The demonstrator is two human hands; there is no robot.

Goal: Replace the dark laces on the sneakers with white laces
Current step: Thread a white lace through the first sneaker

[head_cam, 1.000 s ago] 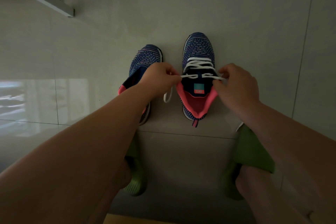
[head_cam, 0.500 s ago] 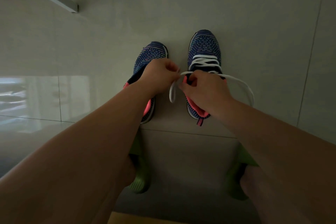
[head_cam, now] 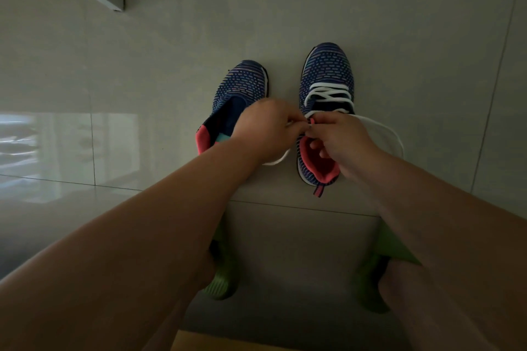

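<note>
Both hands (head_cam: 305,134) pinching white lace (head_cam: 382,129)

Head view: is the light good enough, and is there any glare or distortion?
Head view: dim overall; a bright window reflection glares on the floor tiles; wide-angle stretch enlarges the forearms. The white lace on the right sneaker stays clear; the fingers look slightly soft.

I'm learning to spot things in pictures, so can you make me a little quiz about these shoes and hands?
1. True or false: the left sneaker has a white lace threaded through it.
2. Which sneaker wears the white lace? A) left B) right sneaker
3. Fill in: the left hand and right hand meet over the right sneaker's ____-coloured opening.

Key: 1 false. 2 B. 3 pink.
</note>
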